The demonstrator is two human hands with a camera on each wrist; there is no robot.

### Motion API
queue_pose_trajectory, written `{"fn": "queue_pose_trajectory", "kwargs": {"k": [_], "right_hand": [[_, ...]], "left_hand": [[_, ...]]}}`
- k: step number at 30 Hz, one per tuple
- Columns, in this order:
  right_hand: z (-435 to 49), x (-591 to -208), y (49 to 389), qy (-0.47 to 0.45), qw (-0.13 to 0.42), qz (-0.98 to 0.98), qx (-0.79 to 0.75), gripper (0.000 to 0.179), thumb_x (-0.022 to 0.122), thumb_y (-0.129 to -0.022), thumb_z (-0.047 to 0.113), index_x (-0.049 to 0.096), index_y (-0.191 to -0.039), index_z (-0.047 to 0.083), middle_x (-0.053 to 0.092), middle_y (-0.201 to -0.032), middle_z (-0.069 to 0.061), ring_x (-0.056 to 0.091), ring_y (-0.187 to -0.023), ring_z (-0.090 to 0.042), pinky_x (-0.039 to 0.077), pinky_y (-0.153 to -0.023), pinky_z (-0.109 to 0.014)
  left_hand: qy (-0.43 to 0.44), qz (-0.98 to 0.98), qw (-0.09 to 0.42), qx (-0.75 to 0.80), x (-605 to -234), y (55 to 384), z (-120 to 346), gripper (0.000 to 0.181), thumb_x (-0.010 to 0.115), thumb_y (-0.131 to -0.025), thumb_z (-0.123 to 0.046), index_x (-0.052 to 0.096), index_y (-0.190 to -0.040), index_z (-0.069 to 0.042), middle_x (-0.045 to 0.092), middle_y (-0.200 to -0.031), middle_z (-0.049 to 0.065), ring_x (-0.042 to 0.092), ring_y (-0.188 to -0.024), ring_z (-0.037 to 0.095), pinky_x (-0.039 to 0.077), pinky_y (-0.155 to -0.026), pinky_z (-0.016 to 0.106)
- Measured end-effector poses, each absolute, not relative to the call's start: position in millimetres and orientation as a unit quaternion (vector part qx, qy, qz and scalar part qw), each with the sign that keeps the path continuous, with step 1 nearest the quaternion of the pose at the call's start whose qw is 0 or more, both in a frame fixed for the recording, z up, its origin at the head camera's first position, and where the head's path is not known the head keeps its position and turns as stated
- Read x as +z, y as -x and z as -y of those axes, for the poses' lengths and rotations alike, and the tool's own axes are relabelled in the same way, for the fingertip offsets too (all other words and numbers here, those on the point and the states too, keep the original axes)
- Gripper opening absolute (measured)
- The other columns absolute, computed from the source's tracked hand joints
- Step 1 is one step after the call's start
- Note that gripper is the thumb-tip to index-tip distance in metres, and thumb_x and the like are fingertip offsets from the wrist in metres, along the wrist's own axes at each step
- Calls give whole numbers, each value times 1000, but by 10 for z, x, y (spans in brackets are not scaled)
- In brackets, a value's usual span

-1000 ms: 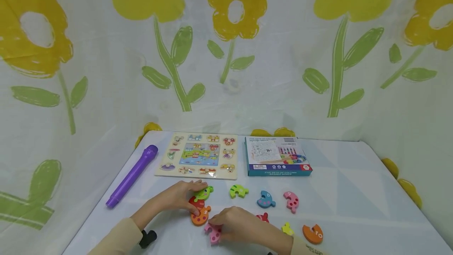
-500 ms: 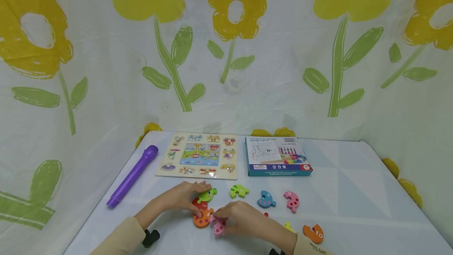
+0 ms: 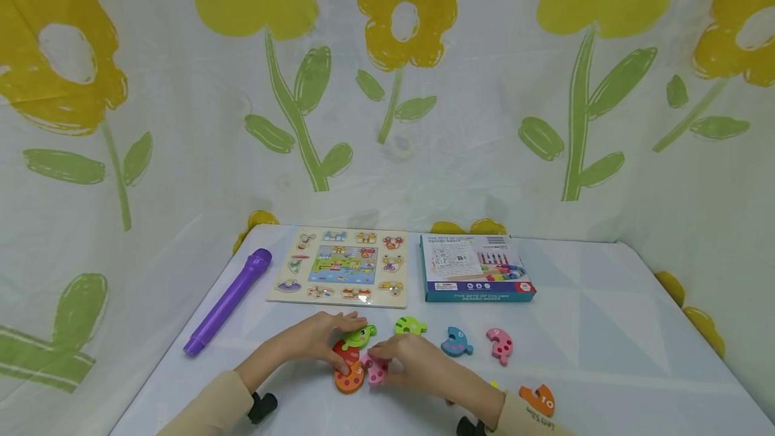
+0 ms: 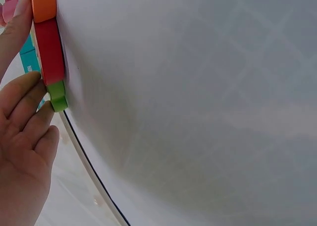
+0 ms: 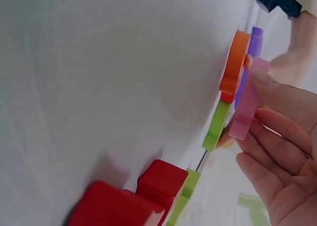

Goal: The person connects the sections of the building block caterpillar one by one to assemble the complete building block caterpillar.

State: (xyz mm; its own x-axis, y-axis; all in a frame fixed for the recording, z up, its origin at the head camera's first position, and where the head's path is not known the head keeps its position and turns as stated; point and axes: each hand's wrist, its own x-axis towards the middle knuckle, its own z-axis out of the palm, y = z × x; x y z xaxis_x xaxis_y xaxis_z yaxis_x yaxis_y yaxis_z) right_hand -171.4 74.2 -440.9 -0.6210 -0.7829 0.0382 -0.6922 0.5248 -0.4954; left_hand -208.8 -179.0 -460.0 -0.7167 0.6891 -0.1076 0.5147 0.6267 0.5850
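My left hand [image 3: 311,340] spans a short row of joined wooden puzzle pieces, thumb at the orange spotted one [image 3: 349,382], fingers at the green head piece [image 3: 364,336]. Between those two sits a red piece [image 3: 345,354]. In the left wrist view, the orange, red and green edges line up along the tabletop. A pink spotted puzzle piece [image 3: 377,372] is pinched between thumb and fingers of my right hand [image 3: 424,362], just right of the orange piece. The right wrist view has this pink piece [image 5: 251,99] raised off the table, apart from the orange one [image 5: 235,62].
Loose pieces lie to the right: green striped [image 3: 410,324], blue [image 3: 456,342], pink [image 3: 500,346] and orange [image 3: 539,400]. Behind them are a wooden picture board [image 3: 396,295] and a teal box [image 3: 478,296]. A purple microphone-shaped stick [image 3: 227,305] lies at the left.
My right hand has carried the pink piece up and to the right, from below the orange piece to beside it. The row under my left hand has shifted slightly right.
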Motion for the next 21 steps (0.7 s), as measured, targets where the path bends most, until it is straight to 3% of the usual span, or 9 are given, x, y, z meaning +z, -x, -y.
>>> {"fn": "queue_pose_trajectory", "kwargs": {"k": [21], "right_hand": [[-729, -4456, 1754, 420, 90, -876, -218, 38, 78, -82, 18, 70, -119, 12, 70, -109, 7, 64, -96, 0, 51, -83, -13]], "left_hand": [[-347, -882, 170, 269, -4611, 2071, 1716, 82, 81, -70, -44, 51, -141, -16, 47, -144, -5, 36, -138, 23, 30, -112, 48]]}}
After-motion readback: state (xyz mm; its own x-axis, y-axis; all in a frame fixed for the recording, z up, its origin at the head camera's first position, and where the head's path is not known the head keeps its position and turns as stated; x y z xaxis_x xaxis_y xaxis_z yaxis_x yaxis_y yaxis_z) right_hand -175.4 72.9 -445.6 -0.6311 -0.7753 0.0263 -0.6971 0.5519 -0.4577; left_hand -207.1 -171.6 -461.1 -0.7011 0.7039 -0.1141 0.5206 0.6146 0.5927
